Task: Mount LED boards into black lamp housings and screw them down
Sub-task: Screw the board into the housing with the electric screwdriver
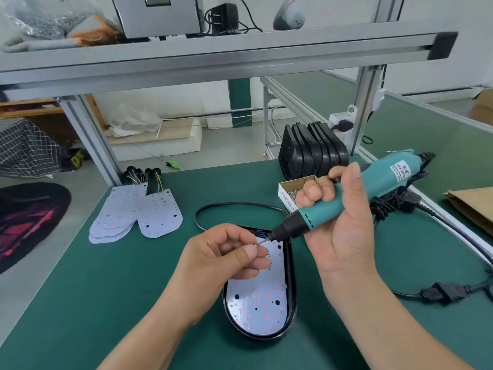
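Pinching a small screw (256, 244) between thumb and forefinger, our left hand (229, 259) holds it at the bit of the teal electric screwdriver (354, 198), just above the far end of the LED board (257, 303). Our right hand (338, 217) wraps its fingers round the screwdriver's body, with the tool tilted down toward the left. The board lies inside a black lamp housing (293, 289) that rests flat on the green bench mat (120, 289) close in front of us. Behind the right hand sits an open box of screws (292, 192), and farther back a row of spare housings (312, 150) stands on edge. A pile of loose LED boards (133, 212) with wires lies to the left, and a black ring (234, 205) rests just beyond the housing.
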Demonstrator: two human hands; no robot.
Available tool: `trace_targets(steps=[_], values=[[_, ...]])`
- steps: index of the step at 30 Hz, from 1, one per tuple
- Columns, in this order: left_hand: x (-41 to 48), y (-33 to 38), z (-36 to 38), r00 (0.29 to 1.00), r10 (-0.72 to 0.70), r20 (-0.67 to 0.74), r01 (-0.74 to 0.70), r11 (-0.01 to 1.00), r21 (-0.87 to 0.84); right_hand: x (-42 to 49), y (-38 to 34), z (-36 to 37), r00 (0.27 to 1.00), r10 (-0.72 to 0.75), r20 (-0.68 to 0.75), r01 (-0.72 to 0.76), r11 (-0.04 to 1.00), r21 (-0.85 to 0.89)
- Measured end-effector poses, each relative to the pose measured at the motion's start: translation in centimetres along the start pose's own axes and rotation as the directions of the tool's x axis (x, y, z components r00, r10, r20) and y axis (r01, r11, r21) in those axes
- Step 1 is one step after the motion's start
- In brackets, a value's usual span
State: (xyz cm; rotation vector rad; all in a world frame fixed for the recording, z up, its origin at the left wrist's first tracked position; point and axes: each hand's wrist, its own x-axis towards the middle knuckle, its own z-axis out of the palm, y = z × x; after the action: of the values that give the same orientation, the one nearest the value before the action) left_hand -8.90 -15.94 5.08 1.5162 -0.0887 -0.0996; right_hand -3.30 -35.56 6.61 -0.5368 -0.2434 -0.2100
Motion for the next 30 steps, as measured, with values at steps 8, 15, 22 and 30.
trace_targets(steps=[8,15,22,30], values=[[-0.1,-0.9,0.2,0.994,0.103,-0.047,-0.093,0.980,0.174,-0.1,0.5,0.1,0.999,0.011,-0.038,-0.013,0.999,-0.047],[-0.2,-1.4,0.0,0.982,0.177,-0.065,-0.149,0.939,0.311,0.0,1.2,-0.3,0.994,0.011,-0.112,-0.010,1.000,0.004],[0.0,-0.8,-1.0,0.944,0.281,-0.174,-0.172,0.866,0.469,0.6,1.5,-1.0,0.987,-0.004,-0.162,0.005,1.000,0.007],[1.1,-1.6,-1.9,0.965,-0.219,-0.142,0.260,0.769,0.583,1.5,2.6,-1.2,0.989,-0.030,-0.146,0.012,0.992,-0.122]])
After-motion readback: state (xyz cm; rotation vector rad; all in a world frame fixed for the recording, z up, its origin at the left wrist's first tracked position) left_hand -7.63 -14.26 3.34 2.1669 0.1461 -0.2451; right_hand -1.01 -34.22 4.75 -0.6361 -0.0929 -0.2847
